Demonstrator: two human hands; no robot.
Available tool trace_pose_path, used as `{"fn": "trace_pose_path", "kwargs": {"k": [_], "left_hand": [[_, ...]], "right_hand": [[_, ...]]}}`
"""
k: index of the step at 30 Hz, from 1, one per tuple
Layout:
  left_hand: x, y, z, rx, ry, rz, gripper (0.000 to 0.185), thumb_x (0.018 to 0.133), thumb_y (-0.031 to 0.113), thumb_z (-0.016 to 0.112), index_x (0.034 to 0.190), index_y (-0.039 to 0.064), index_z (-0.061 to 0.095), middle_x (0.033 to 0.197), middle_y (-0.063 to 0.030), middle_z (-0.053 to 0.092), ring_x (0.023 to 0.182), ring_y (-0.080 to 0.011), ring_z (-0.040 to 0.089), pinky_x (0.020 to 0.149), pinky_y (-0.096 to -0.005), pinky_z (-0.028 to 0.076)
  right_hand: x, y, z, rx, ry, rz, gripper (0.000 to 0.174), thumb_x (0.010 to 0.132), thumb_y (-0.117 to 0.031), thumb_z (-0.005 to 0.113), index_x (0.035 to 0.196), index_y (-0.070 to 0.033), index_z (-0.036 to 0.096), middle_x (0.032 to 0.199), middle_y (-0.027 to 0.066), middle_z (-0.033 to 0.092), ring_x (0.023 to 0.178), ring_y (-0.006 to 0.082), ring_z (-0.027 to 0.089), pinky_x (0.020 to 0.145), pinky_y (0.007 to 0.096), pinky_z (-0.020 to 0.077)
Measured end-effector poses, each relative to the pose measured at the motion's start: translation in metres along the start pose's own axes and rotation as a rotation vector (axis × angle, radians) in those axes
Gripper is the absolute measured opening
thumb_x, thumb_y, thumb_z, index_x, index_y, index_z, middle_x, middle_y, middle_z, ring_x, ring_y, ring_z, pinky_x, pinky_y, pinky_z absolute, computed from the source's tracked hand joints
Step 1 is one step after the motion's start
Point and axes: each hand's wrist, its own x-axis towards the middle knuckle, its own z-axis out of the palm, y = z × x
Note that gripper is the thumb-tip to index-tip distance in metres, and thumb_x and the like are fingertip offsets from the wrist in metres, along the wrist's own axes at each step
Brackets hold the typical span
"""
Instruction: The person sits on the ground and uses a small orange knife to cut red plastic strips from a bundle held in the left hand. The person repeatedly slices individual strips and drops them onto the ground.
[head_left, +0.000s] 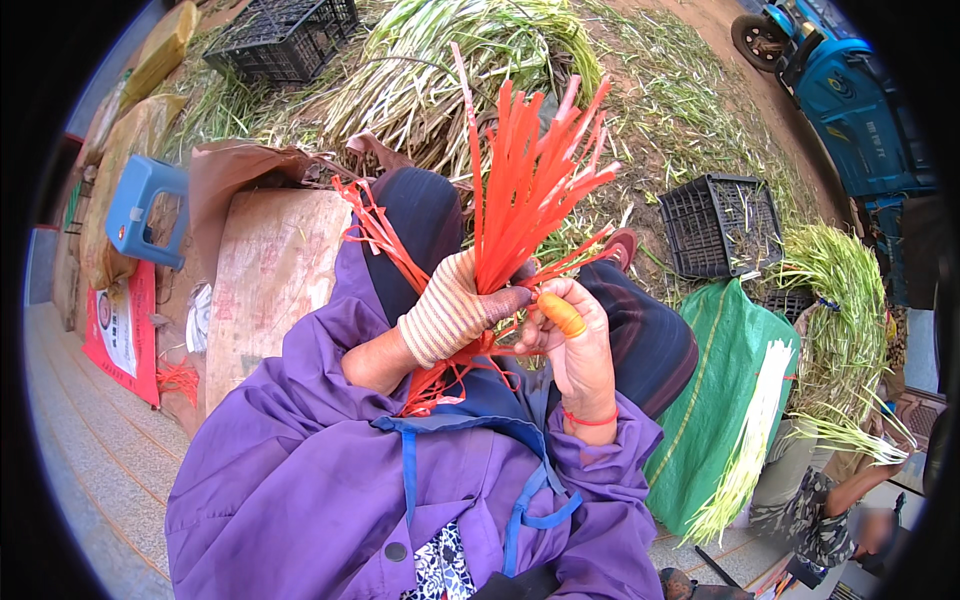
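Note:
A thick bundle of red plastic strips fans upward from my left hand, which wears a striped knit glove with dark fingertips. The loose lower ends of the strips hang below that hand over my lap. Close beside it, my right hand is bare except for an orange finger cover. Its fingertips pinch a thin red strip against the bundle's right side, near my gloved thumb. More red strips lie over my left knee.
A wooden board and blue plastic stool stand left. Ahead lie a heap of long green stalks and a black crate. At right are another black crate, a green sack bearing pale stalks, and a co-worker holding stalks.

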Motion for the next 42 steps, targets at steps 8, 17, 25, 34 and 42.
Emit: {"fn": "trace_pose_path", "kwargs": {"k": [8, 17, 25, 34, 42], "left_hand": [[-0.001, 0.000, -0.008, 0.334, -0.179, 0.230, 0.027, 0.090, 0.001, 0.074, 0.116, 0.002, 0.065, 0.107, -0.0020, 0.068, 0.099, -0.0100, 0.064, 0.086, -0.0284, 0.053], [-0.002, 0.001, -0.004, 0.196, -0.028, 0.074, 0.019, 0.091, 0.001, 0.072, 0.108, 0.002, 0.064, 0.092, 0.0007, 0.064, 0.088, -0.0093, 0.060, 0.080, -0.0275, 0.052], [-0.001, 0.003, 0.002, 0.111, -0.103, -0.032, 0.012, 0.094, 0.000, 0.066, 0.105, 0.002, 0.062, 0.089, 0.0020, 0.061, 0.085, -0.0074, 0.055, 0.080, -0.0259, 0.049], [0.003, -0.003, -0.003, 0.056, -0.124, -0.137, 0.025, 0.094, 0.005, 0.066, 0.119, 0.000, 0.063, 0.096, 0.0023, 0.064, 0.086, -0.0068, 0.056, 0.079, -0.0260, 0.049], [0.005, 0.005, -0.009, 0.044, -0.101, -0.155, 0.032, 0.095, 0.008, 0.067, 0.125, 0.001, 0.061, 0.103, 0.0015, 0.065, 0.090, -0.0057, 0.056, 0.082, -0.0250, 0.049]], "right_hand": [[0.000, 0.003, -0.001, -0.120, 0.068, -0.044, 0.012, 0.100, -0.016, 0.064, 0.102, -0.006, 0.058, 0.087, 0.0033, 0.065, 0.065, 0.0106, 0.067, 0.060, 0.0274, 0.0610], [-0.002, -0.007, 0.006, -0.270, 0.056, -0.032, 0.014, 0.099, -0.010, 0.065, 0.110, -0.002, 0.061, 0.088, 0.0036, 0.067, 0.070, 0.0101, 0.067, 0.065, 0.0254, 0.0592], [-0.001, -0.004, 0.014, -0.897, 0.271, -0.369, 0.013, 0.089, 0.006, 0.068, 0.100, 0.000, 0.065, 0.087, 0.0059, 0.068, 0.072, 0.0120, 0.067, 0.065, 0.0263, 0.0529], [0.002, -0.004, 0.014, -1.197, 0.281, -0.536, 0.020, 0.084, 0.007, 0.069, 0.102, 0.000, 0.066, 0.084, 0.0137, 0.069, 0.071, 0.0248, 0.070, 0.065, 0.0334, 0.0544], [0.000, -0.008, 0.017, -1.182, 0.237, -0.527, 0.016, 0.084, 0.003, 0.072, 0.098, -0.003, 0.066, 0.084, 0.0148, 0.069, 0.072, 0.0290, 0.070, 0.064, 0.0364, 0.0545]]}}
